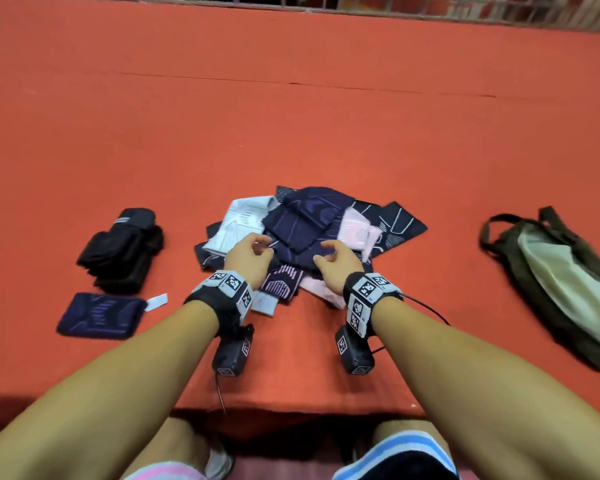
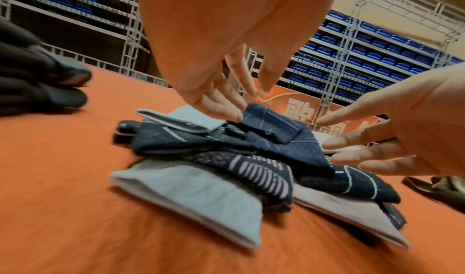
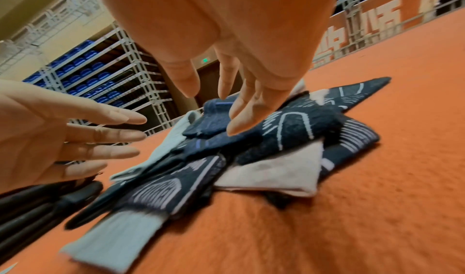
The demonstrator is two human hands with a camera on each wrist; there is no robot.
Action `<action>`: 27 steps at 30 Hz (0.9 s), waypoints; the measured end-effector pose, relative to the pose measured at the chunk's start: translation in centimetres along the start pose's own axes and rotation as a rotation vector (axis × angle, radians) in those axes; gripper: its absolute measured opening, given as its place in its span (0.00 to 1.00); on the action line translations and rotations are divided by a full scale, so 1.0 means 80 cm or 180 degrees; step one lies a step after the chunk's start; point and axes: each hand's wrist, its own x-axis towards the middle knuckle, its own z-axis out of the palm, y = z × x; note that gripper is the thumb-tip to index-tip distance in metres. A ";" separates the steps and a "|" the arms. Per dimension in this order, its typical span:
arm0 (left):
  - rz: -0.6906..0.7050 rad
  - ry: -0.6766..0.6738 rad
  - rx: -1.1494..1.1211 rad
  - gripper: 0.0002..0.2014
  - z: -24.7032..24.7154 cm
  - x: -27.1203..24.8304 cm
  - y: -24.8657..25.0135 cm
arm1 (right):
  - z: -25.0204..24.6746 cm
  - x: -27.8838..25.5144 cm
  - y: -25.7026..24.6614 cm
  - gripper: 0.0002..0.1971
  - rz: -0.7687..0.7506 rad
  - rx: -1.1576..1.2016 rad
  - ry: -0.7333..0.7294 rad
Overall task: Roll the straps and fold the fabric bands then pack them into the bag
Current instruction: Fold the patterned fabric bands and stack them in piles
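Observation:
A loose pile of fabric bands point(image 1: 309, 233), navy, pale blue and pink, lies in the middle of the orange table. Both my hands hover over its near side with nothing held. My left hand point(image 1: 262, 249) reaches down with its fingers point(image 2: 226, 109) touching the edge of the top navy band point(image 2: 271, 123). My right hand point(image 1: 326, 252) is spread, and one of its fingertips point(image 3: 234, 127) rests on the same navy band point(image 3: 214, 119). A folded navy band point(image 1: 101, 315) lies alone at the left. Black rolled straps point(image 1: 122, 251) are stacked behind it. The olive bag point(image 1: 561, 285) lies at the right.
A small white tag point(image 1: 156, 301) lies beside the folded navy band. The orange tablecloth point(image 1: 291, 116) stretches far back to a wire rail. The table's front edge runs just above my knees. Shelving with blue items stands beyond the table.

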 end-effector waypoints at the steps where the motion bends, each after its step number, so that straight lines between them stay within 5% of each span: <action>1: 0.0029 -0.0031 0.0014 0.12 0.012 0.009 0.007 | -0.004 0.006 0.006 0.21 0.0018 0.0091 0.0022; 9: 0.0537 0.0100 0.0713 0.23 0.067 0.112 0.044 | -0.003 0.067 0.022 0.23 0.0004 0.0750 0.0143; 13: 0.0415 0.0028 0.0694 0.14 0.090 0.141 0.057 | -0.003 0.094 0.010 0.22 -0.0088 0.0873 0.0115; 16: 0.0333 0.0001 0.0449 0.09 0.106 0.141 0.053 | -0.003 0.101 0.003 0.21 -0.0074 0.1039 0.0045; 24: 0.0005 -0.0105 -0.0302 0.19 0.097 0.105 0.050 | -0.026 0.079 -0.021 0.02 0.0156 0.2105 0.0265; 27: -0.0105 -0.0136 -0.0389 0.23 0.082 0.085 0.057 | -0.026 0.058 -0.022 0.04 0.0107 0.2037 0.0167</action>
